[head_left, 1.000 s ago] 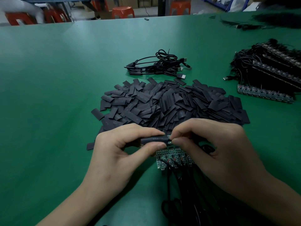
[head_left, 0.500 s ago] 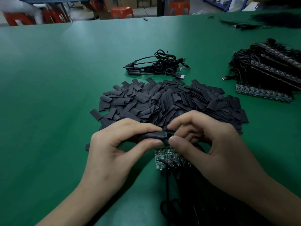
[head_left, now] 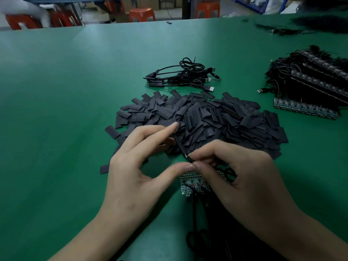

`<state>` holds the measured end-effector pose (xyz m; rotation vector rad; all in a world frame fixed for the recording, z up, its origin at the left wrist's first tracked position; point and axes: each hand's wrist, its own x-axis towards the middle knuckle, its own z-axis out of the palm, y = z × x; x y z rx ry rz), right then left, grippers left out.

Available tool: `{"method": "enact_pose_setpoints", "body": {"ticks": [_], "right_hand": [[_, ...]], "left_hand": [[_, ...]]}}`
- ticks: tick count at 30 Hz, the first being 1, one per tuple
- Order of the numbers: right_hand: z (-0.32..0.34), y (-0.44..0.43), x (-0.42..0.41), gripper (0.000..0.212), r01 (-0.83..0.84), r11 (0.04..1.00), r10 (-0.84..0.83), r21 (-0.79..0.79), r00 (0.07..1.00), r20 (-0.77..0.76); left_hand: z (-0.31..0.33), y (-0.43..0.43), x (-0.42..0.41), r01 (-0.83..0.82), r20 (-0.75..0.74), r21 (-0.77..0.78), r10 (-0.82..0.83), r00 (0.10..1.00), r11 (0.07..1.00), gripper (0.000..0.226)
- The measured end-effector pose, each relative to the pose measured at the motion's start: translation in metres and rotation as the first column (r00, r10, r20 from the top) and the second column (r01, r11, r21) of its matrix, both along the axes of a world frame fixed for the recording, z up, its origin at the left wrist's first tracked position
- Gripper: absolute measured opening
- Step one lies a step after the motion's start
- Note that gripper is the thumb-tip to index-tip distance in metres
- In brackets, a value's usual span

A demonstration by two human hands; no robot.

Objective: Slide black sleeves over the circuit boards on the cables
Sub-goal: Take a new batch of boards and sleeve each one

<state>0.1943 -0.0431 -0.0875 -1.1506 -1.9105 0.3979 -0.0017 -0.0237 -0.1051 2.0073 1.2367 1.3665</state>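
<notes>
Black sleeve (head_left: pixel 181 147) is being pinched at its near end by the right hand (head_left: pixel 244 181), whose thumb and fingertips are curling tightly onto it. The left hand (head_left: pixel 143 166) is hanging loosely open beside it, forefinger stretching straight out and thumb tip touching the right thumb. It is gripping nothing, and whether its tucked fingers are touching the sleeve's far end cannot be told.

Directly beneath both hands, green circuit boards (head_left: pixel 188 182) are lying on the green table (head_left: pixel 56 110), with black cables (head_left: pixel 197 240) trailing toward the viewer. Just beyond the hands, a broad pile of loose sleeves (head_left: pixel 216 119) is spreading across the surface. Farther back, a small bundle of plugged cables (head_left: pixel 184 76) is resting, and at far right a stack of boards and wires (head_left: pixel 310 87) is sitting. Orange stools (head_left: pixel 142 14) are standing past the table's far edge.

The held sleeve is slanting from the right fingertips up toward the left forefinger, between the two hands.
</notes>
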Motion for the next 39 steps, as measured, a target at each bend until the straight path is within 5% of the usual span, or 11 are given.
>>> {"method": "enact_pose_setpoints", "body": {"ticks": [12, 21, 32, 36, 39], "right_hand": [[0.001, 0.0, 0.002, 0.015, -0.063, 0.998, 0.063, 0.007, 0.998, 0.0], [0.002, -0.001, 0.002, 0.013, -0.12, 0.986, 0.106, -0.115, 0.987, -0.122], [0.001, -0.003, -0.001, 0.011, -0.099, 0.994, 0.094, -0.042, 0.989, -0.112], [0.004, -0.005, -0.002, 0.011, -0.057, 0.998, 0.055, -0.016, 0.994, -0.093], [0.004, -0.006, -0.004, 0.012, -0.016, 1.0, 0.016, 0.006, 0.997, -0.073]], "left_hand": [[-0.002, -0.001, 0.0, 0.018, 0.148, 0.006, -0.019, 0.989, 1.0, 0.061], [0.0, -0.002, -0.004, 0.066, 0.064, 0.086, -0.072, 0.995, 0.994, 0.058], [0.0, 0.002, -0.004, 0.178, 0.12, 0.05, -0.183, 0.976, 0.983, 0.057], [0.002, 0.013, -0.004, 0.167, 0.087, 0.034, -0.169, 0.982, 0.985, 0.08], [-0.002, 0.006, -0.002, 0.116, 0.295, 0.007, -0.113, 0.949, 0.993, 0.068]]}}
